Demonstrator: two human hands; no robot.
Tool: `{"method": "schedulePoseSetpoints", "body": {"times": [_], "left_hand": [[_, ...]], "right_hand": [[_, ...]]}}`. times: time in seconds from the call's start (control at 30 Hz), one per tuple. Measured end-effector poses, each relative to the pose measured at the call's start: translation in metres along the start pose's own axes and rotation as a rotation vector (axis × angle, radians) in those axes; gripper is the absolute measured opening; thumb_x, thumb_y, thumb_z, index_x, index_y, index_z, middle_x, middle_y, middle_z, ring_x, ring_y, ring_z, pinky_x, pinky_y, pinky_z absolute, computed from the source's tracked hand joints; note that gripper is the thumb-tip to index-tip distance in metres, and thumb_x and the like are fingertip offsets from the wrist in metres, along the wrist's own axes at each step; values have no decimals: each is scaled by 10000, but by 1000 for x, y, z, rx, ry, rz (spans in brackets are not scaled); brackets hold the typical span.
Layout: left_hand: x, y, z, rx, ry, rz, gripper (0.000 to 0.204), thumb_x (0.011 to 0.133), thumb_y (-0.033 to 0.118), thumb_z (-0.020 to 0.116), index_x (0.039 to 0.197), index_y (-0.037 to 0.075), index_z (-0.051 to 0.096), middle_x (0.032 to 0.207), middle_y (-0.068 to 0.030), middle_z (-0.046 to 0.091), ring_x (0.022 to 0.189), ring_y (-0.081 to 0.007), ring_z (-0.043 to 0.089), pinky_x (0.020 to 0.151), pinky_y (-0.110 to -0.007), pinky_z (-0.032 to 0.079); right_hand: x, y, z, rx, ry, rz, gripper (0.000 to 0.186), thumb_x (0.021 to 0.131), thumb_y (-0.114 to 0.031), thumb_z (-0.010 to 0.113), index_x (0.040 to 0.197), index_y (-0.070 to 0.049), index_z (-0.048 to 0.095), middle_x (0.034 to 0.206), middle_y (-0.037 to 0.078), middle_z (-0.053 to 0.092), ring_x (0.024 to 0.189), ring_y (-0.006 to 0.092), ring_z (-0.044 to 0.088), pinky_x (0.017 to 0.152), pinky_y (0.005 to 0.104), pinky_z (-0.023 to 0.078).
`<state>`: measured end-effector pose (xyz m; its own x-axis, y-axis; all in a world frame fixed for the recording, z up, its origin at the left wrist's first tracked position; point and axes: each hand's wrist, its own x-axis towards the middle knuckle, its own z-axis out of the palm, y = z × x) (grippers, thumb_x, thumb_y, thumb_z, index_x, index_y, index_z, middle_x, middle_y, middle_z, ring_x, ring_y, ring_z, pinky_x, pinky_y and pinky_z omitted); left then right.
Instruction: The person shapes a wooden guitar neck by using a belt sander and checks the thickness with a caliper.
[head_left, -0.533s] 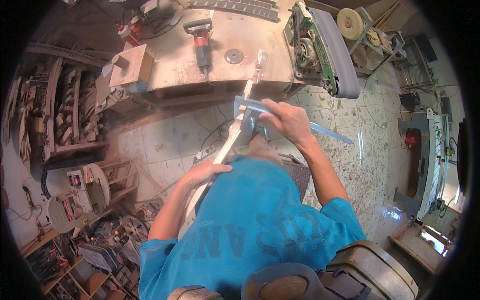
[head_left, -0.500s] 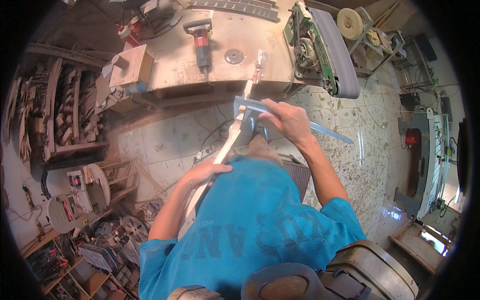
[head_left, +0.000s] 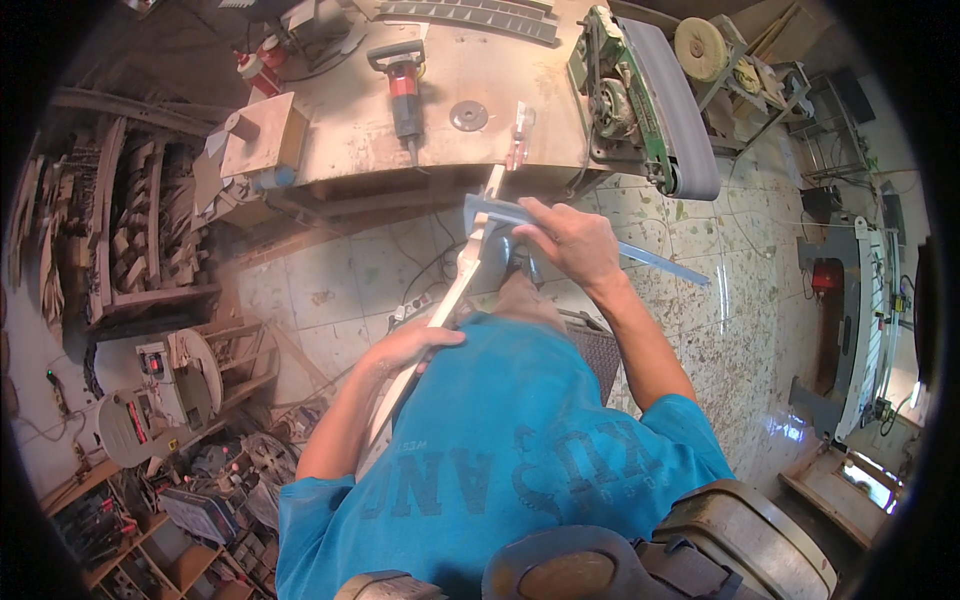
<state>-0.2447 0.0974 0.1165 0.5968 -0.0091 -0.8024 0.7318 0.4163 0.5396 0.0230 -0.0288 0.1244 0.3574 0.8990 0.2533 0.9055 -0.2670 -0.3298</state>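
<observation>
My left hand (head_left: 408, 348) is closed around the lower part of a long, pale wooden strip (head_left: 450, 298) with a shaped, stepped upper section. The strip slants from beside my left forearm up toward the table's front edge. My right hand (head_left: 575, 243) grips a grey-blue vernier caliper (head_left: 660, 263) by its beam, thumb and fingers pinching it. The caliper's jaw end lies across the strip's narrow upper section. Whether the jaws touch the wood on both sides I cannot tell. The beam's free end sticks out to the right past my wrist.
Ahead stands a worktable (head_left: 340, 135) bearing a red-and-black angle grinder (head_left: 403, 95), a round disc (head_left: 468, 116) and a clear-handled brush-like item (head_left: 521, 130). A green belt sander (head_left: 650, 120) is at its right. Scrap wood racks (head_left: 130, 230) fill the left.
The caliper's jaw end has shifted slightly left and now covers part of the strip that showed before. My left hand keeps its hold in nearly the same place.
</observation>
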Motion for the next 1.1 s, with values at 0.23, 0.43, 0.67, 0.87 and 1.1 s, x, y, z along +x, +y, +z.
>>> {"method": "schedulePoseSetpoints", "body": {"times": [0.23,0.43,0.67,0.87,1.1], "left_hand": [[3,-2,1,1,22,-8,436,801,405,763,936,27,593,678,11,504,483,-52,425,391,-207,324],[1,0,2,-4,16,-12,444,799,405,763,936,20,590,673,13,502,478,-50,421,396,-211,316],[-1,2,5,5,8,2,487,797,422,753,986,7,585,687,12,500,500,-49,436,398,-212,321],[-1,2,7,27,33,-1,490,803,426,744,990,1,587,695,12,499,507,-52,426,399,-212,319],[3,-5,5,24,43,13,460,797,431,748,948,21,604,690,18,486,516,-50,429,399,-208,320]], "right_hand": [[1,2,1,29,28,-31,354,878,-404,705,1167,-202,681,706,58,630,582,278,646,511,378,515],[1,4,-1,65,11,-11,343,879,-385,709,1160,-189,686,733,73,657,605,293,658,526,388,524],[0,4,-1,93,-13,21,359,883,-410,701,1159,-182,686,751,83,672,629,303,666,535,396,524],[0,6,1,74,10,5,368,907,-464,649,1160,-196,662,701,74,632,584,294,647,501,398,512],[0,5,1,34,18,3,382,912,-499,623,1160,-210,650,674,61,621,564,292,641,483,403,505]]}}
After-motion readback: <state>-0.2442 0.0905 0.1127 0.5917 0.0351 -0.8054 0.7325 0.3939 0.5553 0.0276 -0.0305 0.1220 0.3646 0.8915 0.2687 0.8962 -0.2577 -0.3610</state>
